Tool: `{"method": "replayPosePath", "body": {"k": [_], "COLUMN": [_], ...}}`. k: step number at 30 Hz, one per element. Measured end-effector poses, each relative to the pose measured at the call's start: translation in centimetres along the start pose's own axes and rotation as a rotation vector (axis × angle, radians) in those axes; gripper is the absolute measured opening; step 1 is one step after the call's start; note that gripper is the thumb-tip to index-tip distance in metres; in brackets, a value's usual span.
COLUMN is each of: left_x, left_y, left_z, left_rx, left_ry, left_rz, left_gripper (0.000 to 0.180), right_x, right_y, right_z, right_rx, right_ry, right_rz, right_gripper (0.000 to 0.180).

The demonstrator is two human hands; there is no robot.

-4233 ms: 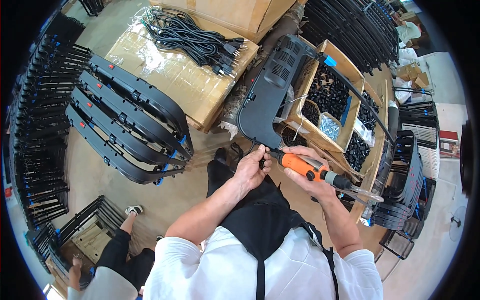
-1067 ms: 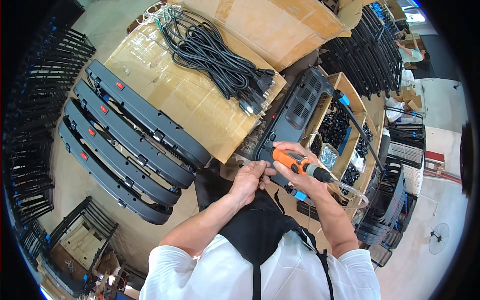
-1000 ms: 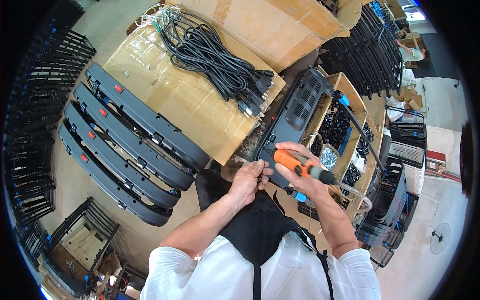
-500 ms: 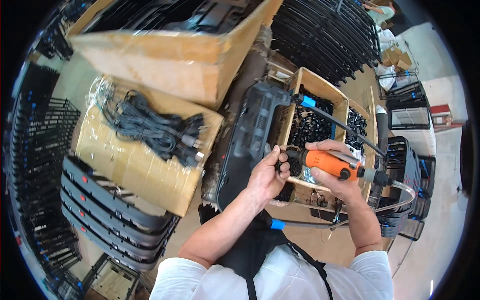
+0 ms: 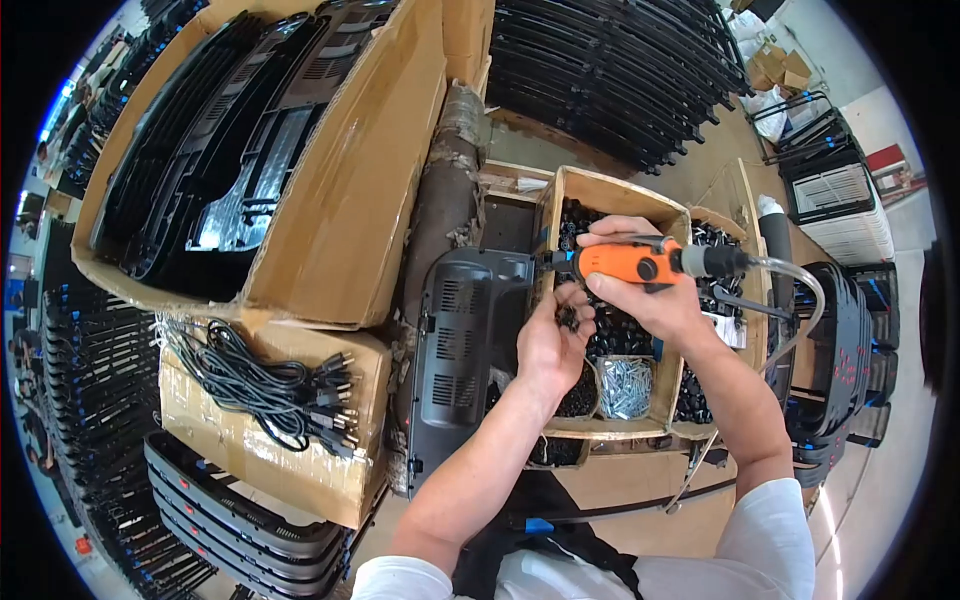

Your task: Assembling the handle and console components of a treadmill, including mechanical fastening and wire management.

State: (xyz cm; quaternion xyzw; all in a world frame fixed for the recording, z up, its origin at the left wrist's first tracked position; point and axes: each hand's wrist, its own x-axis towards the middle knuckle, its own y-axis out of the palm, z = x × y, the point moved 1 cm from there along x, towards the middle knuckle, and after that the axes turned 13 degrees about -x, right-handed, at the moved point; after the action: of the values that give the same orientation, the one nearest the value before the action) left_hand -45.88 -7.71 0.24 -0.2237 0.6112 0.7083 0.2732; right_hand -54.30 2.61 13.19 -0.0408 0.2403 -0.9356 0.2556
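My right hand [image 5: 650, 290] is wrapped round an orange air screwdriver [image 5: 625, 263] with an air hose [image 5: 800, 270] at its back end. Its tip points left, at the upper right corner of a long black plastic cover [image 5: 455, 340] with vent slots. Whether the tip touches the cover, I cannot tell. Just below the driver, my left hand [image 5: 550, 345] is turned up, its fingers curled round small dark screws [image 5: 568, 318].
A wooden bin [image 5: 620, 185] beside the cover holds black parts and silver screws [image 5: 626, 388]. Power cords [image 5: 260, 380] lie on a carton at the left, below a big cardboard box [image 5: 350, 180] of black panels. Curved black panels [image 5: 240, 510] are stacked nearby; black frames [image 5: 610, 70] stand ahead.
The screwdriver has moved up and left to the cover's upper corner. My left hand has turned palm up and opened slightly, showing the screws. The view has shifted.
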Motion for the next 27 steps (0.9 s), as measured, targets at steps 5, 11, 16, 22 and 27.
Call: {"method": "replayPosePath", "body": {"k": [5, 11, 16, 22, 27], "left_x": [-1.5, -1.6, -3.2, -1.8, -0.8], "left_y": [-2.1, -4.1, -1.7, -4.0, -4.5], "left_z": [0.1, -1.3, -1.6, -2.8, -3.1], "left_rx": [0.247, 0.31, 0.382, 0.328, 0.269], "left_ry": [-0.031, -0.061, 0.017, 0.066, 0.064], "left_rz": [0.02, 0.156, -0.018, 0.105, -0.019], "left_gripper": [0.027, 0.027, 0.031, 0.025, 0.023], "right_x": [2.6, 3.9, 6.2, 8.6, 8.1], "right_y": [0.4, 2.2, 1.8, 2.4, 1.9], "right_z": [-1.4, -2.2, -1.5, -0.3, -1.5], "right_rx": [0.007, 0.027, -0.121, -0.349, -0.338], "right_ry": [0.004, 0.013, -0.003, -0.081, -0.112], "right_rz": [0.038, 0.072, 0.164, 0.264, 0.271], "right_gripper": [0.049, 0.048, 0.046, 0.038, 0.034]}}
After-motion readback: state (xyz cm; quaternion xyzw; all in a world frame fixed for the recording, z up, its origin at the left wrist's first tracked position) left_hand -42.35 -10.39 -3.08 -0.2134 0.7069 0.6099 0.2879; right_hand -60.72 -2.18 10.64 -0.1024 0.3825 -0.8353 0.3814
